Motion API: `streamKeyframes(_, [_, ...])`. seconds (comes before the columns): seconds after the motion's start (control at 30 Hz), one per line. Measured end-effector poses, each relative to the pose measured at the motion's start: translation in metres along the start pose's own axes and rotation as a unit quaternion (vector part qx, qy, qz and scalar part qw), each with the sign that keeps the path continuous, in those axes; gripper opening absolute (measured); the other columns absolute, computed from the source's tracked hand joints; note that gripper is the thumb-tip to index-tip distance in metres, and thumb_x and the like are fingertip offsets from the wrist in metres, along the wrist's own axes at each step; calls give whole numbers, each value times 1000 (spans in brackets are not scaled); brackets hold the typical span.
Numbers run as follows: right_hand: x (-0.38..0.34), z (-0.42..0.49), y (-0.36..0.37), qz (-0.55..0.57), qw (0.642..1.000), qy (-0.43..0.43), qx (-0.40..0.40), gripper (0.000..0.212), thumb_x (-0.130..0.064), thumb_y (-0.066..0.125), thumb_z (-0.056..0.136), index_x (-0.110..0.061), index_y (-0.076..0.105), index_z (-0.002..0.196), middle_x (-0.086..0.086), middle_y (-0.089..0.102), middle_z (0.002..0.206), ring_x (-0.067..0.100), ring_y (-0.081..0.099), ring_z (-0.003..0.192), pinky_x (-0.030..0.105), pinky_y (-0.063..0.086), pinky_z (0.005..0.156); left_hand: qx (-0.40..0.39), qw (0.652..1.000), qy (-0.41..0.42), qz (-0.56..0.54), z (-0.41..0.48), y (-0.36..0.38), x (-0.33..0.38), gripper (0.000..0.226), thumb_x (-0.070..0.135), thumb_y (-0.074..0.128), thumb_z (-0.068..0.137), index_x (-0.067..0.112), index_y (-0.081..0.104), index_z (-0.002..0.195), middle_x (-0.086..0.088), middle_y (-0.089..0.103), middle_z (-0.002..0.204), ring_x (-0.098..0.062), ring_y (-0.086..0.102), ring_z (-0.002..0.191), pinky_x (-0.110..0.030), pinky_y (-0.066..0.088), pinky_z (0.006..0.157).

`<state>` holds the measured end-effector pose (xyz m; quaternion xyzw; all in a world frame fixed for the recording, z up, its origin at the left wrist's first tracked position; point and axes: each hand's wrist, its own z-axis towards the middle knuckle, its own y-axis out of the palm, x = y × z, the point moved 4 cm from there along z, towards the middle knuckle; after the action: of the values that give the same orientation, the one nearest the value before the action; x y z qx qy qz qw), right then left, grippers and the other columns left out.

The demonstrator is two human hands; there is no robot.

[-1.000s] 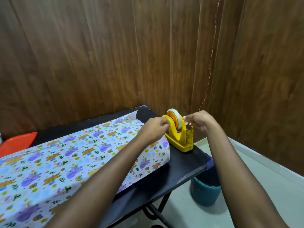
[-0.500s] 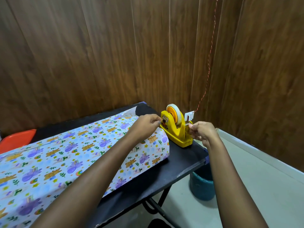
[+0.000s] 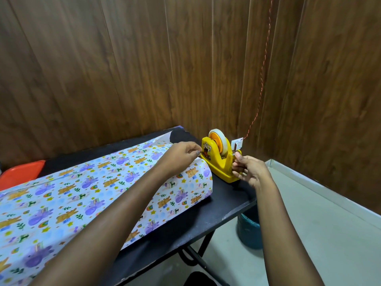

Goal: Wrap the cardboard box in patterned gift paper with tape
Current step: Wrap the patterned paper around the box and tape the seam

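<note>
Light, crease-prone gift paper (image 3: pixel 92 193) pinched at overlap by left hand (image 3: pixel 181 154); limp, sticky tape (image 3: pixel 224 142) apparently nipped by its end in right hand (image 3: pixel 250 172) at tape dispenser (image 3: pixel 216 164)

on the bench (image 3: pixel 226 203), gift paper (image 3: pixel 82 188) across the left and middle, tape dispenser (image 3: pixel 218 162) just beside its right end. tray (image 3: pixel 20 172) behind the paper at far left. bucket (image 3: pixel 247 234) on the floor (image 3: pixel 329 234) under the right corner.

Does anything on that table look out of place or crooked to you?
Only small things. The yellow tape dispenser stands close to the black table's right end, and the gift paper's far corner is turned up, showing its white underside.
</note>
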<state>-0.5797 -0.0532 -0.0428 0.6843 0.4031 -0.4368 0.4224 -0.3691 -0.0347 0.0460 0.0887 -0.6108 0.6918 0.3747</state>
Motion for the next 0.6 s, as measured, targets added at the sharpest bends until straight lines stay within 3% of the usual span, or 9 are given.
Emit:
streamKeyframes(0.13, [7,1,1,40,999,-36,-4,20,-22,63,89,-10,59,73,7,60,71,15,59,68,25,56,52,-3,1000,7,0,0,0,0,27,18,46,97,15,62,118,0,65,114,-4,53,98,-18,37,77])
streamKeyframes(0.33, [23,1,-4,85,995,-52,2,21,-11,56,93,-7,56,72,10,57,73,18,58,72,36,57,64,3,1000,15,2,-3,-1,0,27,19,46,97,15,63,118,1,65,114,-5,54,99,-17,38,74])
streamKeyframes(0.43, [35,-6,-6,118,991,-59,-26,22,-13,54,94,-9,55,72,5,61,66,18,58,70,30,55,56,9,1000,14,7,-4,-5,-2,26,17,45,97,16,63,115,3,65,110,-7,56,96,-9,37,65])
streamKeyframes(0.6, [-11,-38,38,-29,982,-126,-139,22,-15,53,94,-8,56,73,7,57,67,12,56,57,18,46,47,31,999,-6,14,-17,-29,-17,25,18,47,96,16,65,112,4,63,116,-11,55,109,-24,41,86])
